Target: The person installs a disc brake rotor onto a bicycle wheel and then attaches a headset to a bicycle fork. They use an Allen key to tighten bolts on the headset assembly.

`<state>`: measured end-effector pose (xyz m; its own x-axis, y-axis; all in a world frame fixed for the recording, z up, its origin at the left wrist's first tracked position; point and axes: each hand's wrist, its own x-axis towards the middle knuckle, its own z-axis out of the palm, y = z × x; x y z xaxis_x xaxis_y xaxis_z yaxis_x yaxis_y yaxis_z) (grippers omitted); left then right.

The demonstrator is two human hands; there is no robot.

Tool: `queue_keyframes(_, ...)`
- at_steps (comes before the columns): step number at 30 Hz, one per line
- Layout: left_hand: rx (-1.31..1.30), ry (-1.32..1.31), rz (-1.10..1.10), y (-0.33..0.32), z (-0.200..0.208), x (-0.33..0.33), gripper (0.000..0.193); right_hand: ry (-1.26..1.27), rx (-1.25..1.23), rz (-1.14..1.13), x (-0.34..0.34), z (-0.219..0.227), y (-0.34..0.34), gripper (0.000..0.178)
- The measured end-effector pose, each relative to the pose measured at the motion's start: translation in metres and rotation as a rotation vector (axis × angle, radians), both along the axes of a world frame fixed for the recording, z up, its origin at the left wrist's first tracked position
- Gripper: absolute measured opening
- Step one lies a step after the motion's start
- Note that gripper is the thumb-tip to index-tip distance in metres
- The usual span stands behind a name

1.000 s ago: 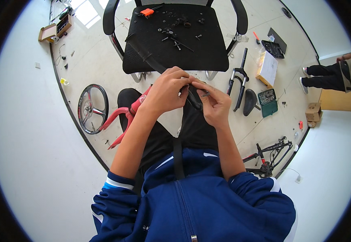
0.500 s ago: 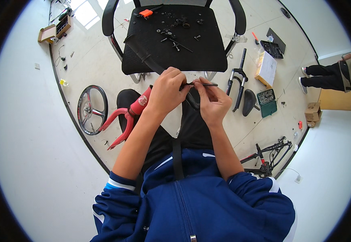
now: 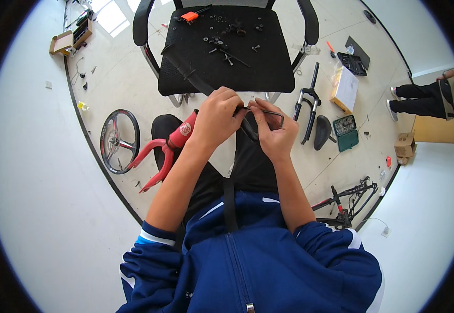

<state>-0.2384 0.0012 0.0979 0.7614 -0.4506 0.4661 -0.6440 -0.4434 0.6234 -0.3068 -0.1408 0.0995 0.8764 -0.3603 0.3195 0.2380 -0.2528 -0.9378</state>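
My left hand (image 3: pixel 218 117) is closed around a black curved bar (image 3: pixel 200 83), which looks like a bicycle handlebar. One end of it reaches over the front of the chair seat; the other comes out beneath my fingers. My right hand (image 3: pixel 277 131) pinches a dark L-shaped hex key (image 3: pixel 278 116), its short end bent down over the fingers. The key's tip meets the bar beside my left fingertips, where my fingers hide the exact contact. A red bicycle fork (image 3: pixel 177 138) rests by my left leg, its upper end close behind my left wrist.
Ahead stands a black office chair (image 3: pixel 269 78) with small screws and parts on its seat. A wheel (image 3: pixel 120 141) lies at left. At right are a black fork (image 3: pixel 308 107), a saddle (image 3: pixel 322 133), an open green case (image 3: pixel 346 136), a bicycle frame (image 3: pixel 347 203) and a standing person (image 3: pixel 425 99).
The hex key has turned in my right hand: its bent short end now shows, hanging toward me. My right fingers have shifted slightly; the left hand keeps its hold on the bar.
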Motion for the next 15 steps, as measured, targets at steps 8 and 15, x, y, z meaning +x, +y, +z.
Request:
queue_keyframes(8,-0.024,-0.3,0.067,-0.006,-0.012,-0.007,0.018,0.004,0.077,0.013,-0.005,0.009,-0.004,0.018)
queue_keyframes(15,0.007,-0.348,0.08,-0.004,-0.015,-0.01,0.018,0.131,0.148,0.076,0.005,0.004,-0.023,0.015)
